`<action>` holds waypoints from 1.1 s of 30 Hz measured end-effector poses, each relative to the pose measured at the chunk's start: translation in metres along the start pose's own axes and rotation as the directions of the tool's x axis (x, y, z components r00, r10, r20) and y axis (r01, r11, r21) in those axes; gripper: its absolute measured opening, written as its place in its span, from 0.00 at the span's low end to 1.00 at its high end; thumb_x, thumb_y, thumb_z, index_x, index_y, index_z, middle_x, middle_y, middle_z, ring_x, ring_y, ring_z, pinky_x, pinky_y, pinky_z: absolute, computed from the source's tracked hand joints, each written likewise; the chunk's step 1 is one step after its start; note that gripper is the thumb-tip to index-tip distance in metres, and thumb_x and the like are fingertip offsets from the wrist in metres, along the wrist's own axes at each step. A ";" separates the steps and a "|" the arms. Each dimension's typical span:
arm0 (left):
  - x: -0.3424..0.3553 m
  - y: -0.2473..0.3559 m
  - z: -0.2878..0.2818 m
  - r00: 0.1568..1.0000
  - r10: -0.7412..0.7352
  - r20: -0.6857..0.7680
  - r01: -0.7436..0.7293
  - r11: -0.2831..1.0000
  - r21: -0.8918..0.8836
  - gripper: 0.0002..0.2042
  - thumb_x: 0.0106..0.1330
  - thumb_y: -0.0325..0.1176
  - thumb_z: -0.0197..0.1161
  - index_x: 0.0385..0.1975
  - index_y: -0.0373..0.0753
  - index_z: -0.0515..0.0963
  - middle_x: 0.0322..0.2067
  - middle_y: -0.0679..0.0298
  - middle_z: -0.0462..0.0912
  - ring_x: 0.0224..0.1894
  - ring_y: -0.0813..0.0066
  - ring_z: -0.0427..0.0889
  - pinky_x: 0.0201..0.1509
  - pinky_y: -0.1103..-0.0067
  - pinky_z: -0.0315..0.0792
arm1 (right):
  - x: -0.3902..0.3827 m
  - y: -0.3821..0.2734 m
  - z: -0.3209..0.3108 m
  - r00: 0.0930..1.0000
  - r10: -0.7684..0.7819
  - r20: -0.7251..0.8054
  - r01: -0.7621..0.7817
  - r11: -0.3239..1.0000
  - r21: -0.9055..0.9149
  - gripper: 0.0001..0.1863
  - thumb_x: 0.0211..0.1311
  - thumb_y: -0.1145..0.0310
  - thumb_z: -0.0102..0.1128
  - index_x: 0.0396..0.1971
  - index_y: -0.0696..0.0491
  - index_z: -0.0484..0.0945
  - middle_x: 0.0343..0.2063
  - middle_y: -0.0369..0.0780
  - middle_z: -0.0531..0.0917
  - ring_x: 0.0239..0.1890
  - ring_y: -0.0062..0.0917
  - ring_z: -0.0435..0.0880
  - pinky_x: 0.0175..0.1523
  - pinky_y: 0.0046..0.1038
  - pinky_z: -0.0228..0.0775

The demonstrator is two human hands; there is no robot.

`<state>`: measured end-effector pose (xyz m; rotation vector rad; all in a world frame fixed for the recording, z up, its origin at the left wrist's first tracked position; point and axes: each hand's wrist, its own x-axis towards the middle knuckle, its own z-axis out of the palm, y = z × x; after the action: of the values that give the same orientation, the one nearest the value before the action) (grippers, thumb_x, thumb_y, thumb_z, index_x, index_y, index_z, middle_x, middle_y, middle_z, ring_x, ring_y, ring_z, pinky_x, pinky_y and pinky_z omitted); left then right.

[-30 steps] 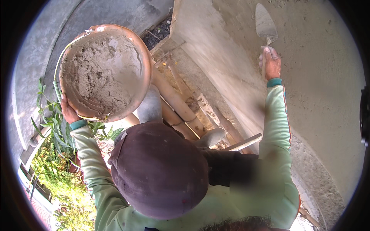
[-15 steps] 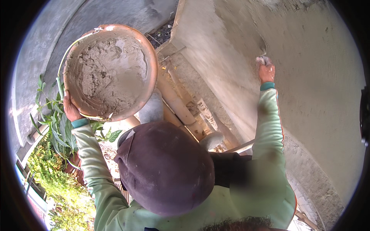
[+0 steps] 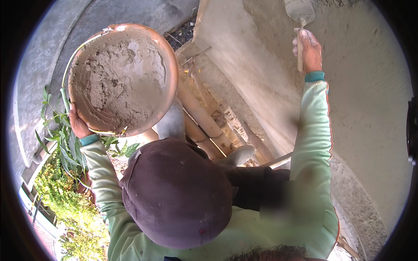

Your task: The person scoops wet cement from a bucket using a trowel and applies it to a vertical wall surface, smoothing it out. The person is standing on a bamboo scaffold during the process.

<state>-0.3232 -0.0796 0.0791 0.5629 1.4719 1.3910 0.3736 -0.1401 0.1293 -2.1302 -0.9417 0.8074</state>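
My left hand grips the lower left rim of a round orange-brown bucket. Wet grey mortar lies in it, and a thin yellow-green handle runs along its left side. At the upper right, my right hand is closed round the handle of a trowel. The trowel's mortar-smeared blade points away from me and lies against or close to the plastered wall; I cannot tell which. Both arms are stretched forward in pale green sleeves.
A dark cap covers the lower middle. Beyond it bamboo poles run beneath me, beside a strip of rubble. A grey wall curves along the left, with leafy plants near the bucket.
My right hand has moved farther away and slightly right, and the trowel's blade now shows its broad face. The bucket has shifted slightly left and away in my left hand.
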 end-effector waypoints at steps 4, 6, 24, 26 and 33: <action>-0.009 0.007 0.014 0.994 -0.076 0.076 0.082 0.993 -0.083 0.19 0.75 0.41 0.56 0.54 0.32 0.78 0.50 0.57 0.84 0.50 0.67 0.82 0.59 0.71 0.74 | 0.038 0.059 0.014 0.942 0.336 0.026 -0.287 0.839 -0.462 0.30 0.70 0.49 0.54 0.63 0.54 0.74 0.37 0.41 0.86 0.31 0.25 0.83 0.42 0.31 0.76; -0.007 0.003 0.019 0.998 -0.034 0.045 0.038 0.996 -0.079 0.19 0.74 0.41 0.57 0.54 0.32 0.78 0.50 0.57 0.84 0.50 0.67 0.82 0.59 0.71 0.74 | 0.046 0.136 0.000 0.965 0.264 0.003 -0.198 0.731 -0.653 0.33 0.68 0.47 0.55 0.66 0.52 0.72 0.46 0.46 0.87 0.42 0.35 0.87 0.52 0.36 0.76; -0.006 0.007 0.009 0.994 -0.033 0.105 0.040 0.997 -0.069 0.18 0.73 0.40 0.58 0.53 0.32 0.78 0.47 0.57 0.85 0.47 0.65 0.83 0.55 0.70 0.76 | -0.022 0.176 0.042 0.990 0.048 -0.134 -0.107 0.870 -0.480 0.24 0.60 0.51 0.66 0.52 0.48 0.78 0.46 0.45 0.86 0.52 0.45 0.83 0.57 0.42 0.75; 0.001 0.000 0.010 0.991 -0.044 0.126 0.054 0.996 -0.074 0.18 0.73 0.40 0.58 0.53 0.32 0.78 0.47 0.57 0.84 0.47 0.65 0.83 0.55 0.69 0.76 | -0.006 0.185 0.059 0.992 0.096 -0.087 -0.128 0.829 -0.544 0.23 0.59 0.52 0.68 0.51 0.48 0.79 0.46 0.45 0.86 0.52 0.44 0.84 0.57 0.41 0.75; 0.006 -0.006 0.009 0.995 -0.020 0.101 0.030 0.996 -0.090 0.19 0.74 0.41 0.57 0.54 0.31 0.77 0.48 0.56 0.84 0.48 0.64 0.84 0.56 0.69 0.76 | -0.013 0.197 0.054 0.963 0.060 -0.264 -0.132 0.955 -0.264 0.21 0.58 0.58 0.70 0.48 0.53 0.81 0.43 0.44 0.87 0.49 0.38 0.86 0.55 0.36 0.75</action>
<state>-0.3164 -0.0721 0.0732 0.5466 1.3248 1.3833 0.4015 -0.2354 -0.0493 -2.4702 -0.8607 0.4496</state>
